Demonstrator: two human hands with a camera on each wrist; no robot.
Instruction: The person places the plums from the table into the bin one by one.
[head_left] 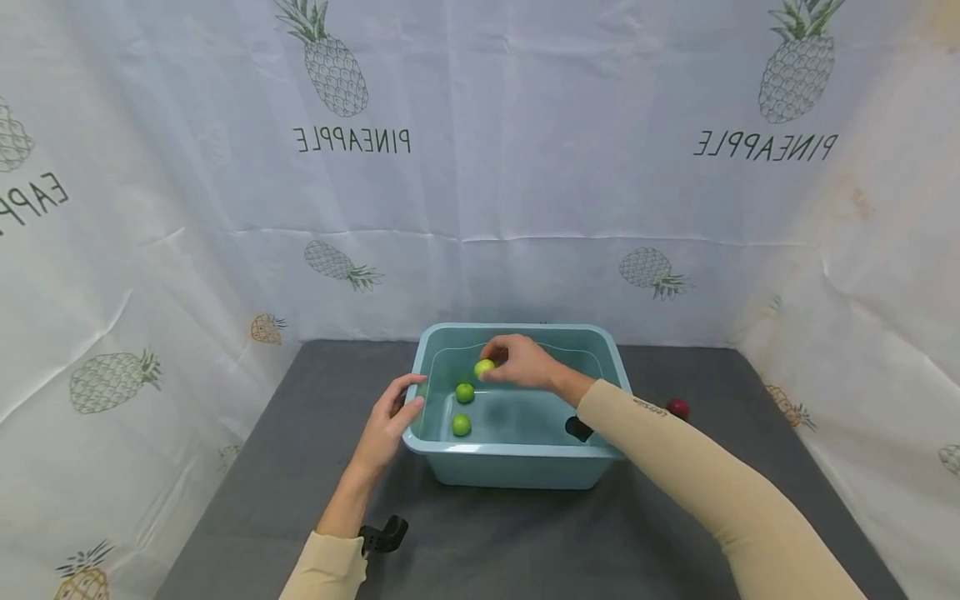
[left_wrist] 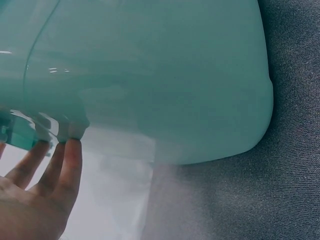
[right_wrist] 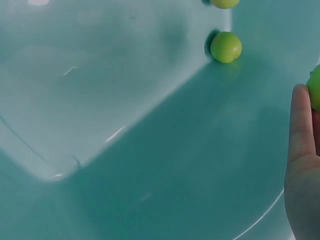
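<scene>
A light blue plastic basin [head_left: 517,468] stands on the dark tabletop. My left hand [head_left: 386,425] holds its left rim, the thumb and forefinger at the edge; in the left wrist view, fingertips of the left hand [left_wrist: 47,195] meet the basin wall [left_wrist: 175,90]. Over the back left of the basin, my right hand [head_left: 525,362] pinches a small round green fruit [head_left: 483,367] between thumb and fingers. That fruit [right_wrist: 315,90] is partly cut off in the right wrist view. Two more small green fruits, one at the middle left [head_left: 465,392] and one nearer the front [head_left: 461,425], sit on the basin floor.
On the dark tabletop [head_left: 300,467], right of the basin, lies a dark red round fruit [head_left: 678,408], partly covered by the right sleeve [head_left: 675,450]. A white curtain [head_left: 510,167] printed with pineapples hangs behind the table and along both sides.
</scene>
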